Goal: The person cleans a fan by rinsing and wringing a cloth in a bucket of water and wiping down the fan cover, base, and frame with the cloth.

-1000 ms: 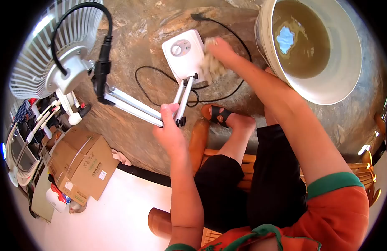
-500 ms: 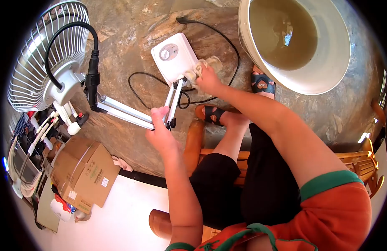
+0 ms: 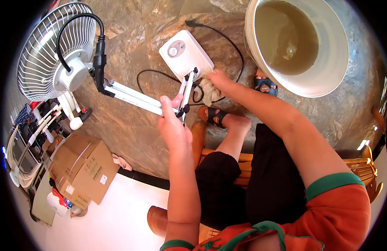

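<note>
My left hand (image 3: 173, 123) is wrapped around the hinged white metal arm (image 3: 137, 99) of an appliance, close to its black elbow joint. The arm runs from a white base (image 3: 186, 56) with a round dial up to a round head with a wire cage (image 3: 47, 54), which hangs at the upper left. Bunched in my right hand (image 3: 220, 79) is a beige cloth (image 3: 210, 93), pressed against the base's lower right corner; my fingertips are partly hidden there. A black power cord (image 3: 239, 58) loops around the base on the floor.
At the upper right stands a large white bucket (image 3: 337, 69) of murky brown water. My sandalled feet, one in a black sandal (image 3: 216, 117), rest below the base and bucket. A cardboard box (image 3: 91, 171) and cluttered equipment sit at the left. Under me is a wooden seat (image 3: 243, 167).
The appliance, with my left hand on its arm, has shifted to the right. My right hand and the cloth have moved slightly right and down, and more of the cloth hangs below the hand.
</note>
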Available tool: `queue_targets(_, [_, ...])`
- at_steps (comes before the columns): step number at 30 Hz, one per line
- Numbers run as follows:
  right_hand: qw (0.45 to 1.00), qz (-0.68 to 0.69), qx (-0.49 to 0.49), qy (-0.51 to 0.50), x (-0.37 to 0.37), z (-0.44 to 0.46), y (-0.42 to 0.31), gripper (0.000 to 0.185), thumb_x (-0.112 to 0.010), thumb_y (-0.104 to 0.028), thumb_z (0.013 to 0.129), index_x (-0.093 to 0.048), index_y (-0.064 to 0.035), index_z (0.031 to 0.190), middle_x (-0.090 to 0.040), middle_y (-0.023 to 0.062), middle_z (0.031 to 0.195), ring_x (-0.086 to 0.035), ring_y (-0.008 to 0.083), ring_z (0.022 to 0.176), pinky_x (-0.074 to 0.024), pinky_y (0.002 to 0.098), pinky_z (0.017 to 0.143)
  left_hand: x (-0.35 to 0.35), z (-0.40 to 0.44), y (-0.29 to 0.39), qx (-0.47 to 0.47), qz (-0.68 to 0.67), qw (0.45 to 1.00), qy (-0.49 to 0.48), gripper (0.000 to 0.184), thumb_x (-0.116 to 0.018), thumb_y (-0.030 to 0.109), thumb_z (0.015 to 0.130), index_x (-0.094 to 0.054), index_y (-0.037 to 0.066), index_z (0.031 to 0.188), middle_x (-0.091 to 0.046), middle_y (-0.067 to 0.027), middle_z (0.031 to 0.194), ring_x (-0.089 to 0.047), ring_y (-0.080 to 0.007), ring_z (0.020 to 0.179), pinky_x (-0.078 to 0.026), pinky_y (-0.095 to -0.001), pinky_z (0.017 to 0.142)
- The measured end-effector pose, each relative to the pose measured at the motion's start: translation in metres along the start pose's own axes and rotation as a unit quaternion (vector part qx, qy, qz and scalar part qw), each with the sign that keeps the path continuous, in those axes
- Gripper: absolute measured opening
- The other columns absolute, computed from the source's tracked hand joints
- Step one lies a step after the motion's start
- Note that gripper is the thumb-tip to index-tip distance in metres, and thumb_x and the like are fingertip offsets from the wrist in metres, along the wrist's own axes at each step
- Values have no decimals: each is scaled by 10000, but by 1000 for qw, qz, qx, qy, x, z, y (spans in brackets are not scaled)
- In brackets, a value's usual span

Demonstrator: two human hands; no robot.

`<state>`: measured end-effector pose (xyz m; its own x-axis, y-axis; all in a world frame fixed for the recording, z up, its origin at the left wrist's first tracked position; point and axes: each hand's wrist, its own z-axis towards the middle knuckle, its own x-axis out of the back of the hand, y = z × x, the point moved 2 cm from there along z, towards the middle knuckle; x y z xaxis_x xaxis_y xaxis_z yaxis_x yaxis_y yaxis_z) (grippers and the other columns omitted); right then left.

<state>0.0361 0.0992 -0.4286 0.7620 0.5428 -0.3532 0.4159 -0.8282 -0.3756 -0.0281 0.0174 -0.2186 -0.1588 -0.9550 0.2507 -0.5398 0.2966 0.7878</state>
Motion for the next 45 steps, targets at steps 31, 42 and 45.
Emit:
queue_targets(31, [733,-589,82,-331,-44,-137,-23,390,-528,-201,834,-502,-20,1177,-601,120,1060,-561,194,979,-436,313,860,39,7,67,-7,-51,997,-48,921,-572,393,708,-132,86,1457,-67,-155,1524,-55,-285,1406,-36,-542,1069])
queue_targets(42, [617,-706,224,-265,-96,-207,-44,712,-557,-312,797,-280,-53,1400,-279,290,1404,-491,410,1132,-394,384,963,59,-56,-111,271,-571,753,-183,453,-478,416,879,-514,105,1207,-550,-111,1163,-576,-269,975,-483,-442,797])
queue_targets(45, [494,-823,183,-214,-105,-259,-51,682,-540,-344,803,-324,-41,1374,-267,318,1398,-462,429,1163,-379,402,982,43,-21,-179,181,-570,798,-68,316,-524,308,864,-565,70,1067,-601,-85,1030,-594,-251,903,-490,-396,760])
